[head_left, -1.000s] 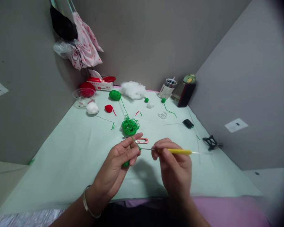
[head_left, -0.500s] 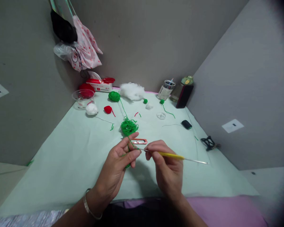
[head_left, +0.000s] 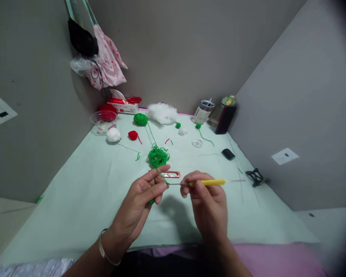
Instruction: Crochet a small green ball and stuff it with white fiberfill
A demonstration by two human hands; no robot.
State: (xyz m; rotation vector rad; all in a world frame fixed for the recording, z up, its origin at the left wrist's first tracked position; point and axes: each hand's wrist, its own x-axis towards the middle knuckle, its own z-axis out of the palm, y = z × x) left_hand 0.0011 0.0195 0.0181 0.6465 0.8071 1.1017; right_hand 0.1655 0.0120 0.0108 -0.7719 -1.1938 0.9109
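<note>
My left hand (head_left: 145,192) pinches a small green crocheted piece (head_left: 150,201), mostly hidden behind the fingers, with green yarn running over the raised index finger. My right hand (head_left: 206,196) is closed around the yellow handle of a crochet hook (head_left: 212,182). The hook's thin metal shaft reaches left, and its tip meets the green yarn at my left fingertips. Just beyond the left hand lies a loose tangle of green yarn (head_left: 158,156), its strand leading back to a green yarn ball (head_left: 140,119). Orange thread snips (head_left: 173,174) rest behind the hands.
White stuffing (head_left: 162,113) sits at the back. A red ball (head_left: 133,135), a white ball (head_left: 113,134) and a clear plastic tub (head_left: 103,123) stand left. Toward the right are a pen tin (head_left: 202,112), a bottle (head_left: 229,100) and a black phone stand (head_left: 256,177).
My right hand has moved slightly right, drawing the hook away from the left fingers so more of its shaft shows. The hook now lies nearly level. The view has shifted a little.
</note>
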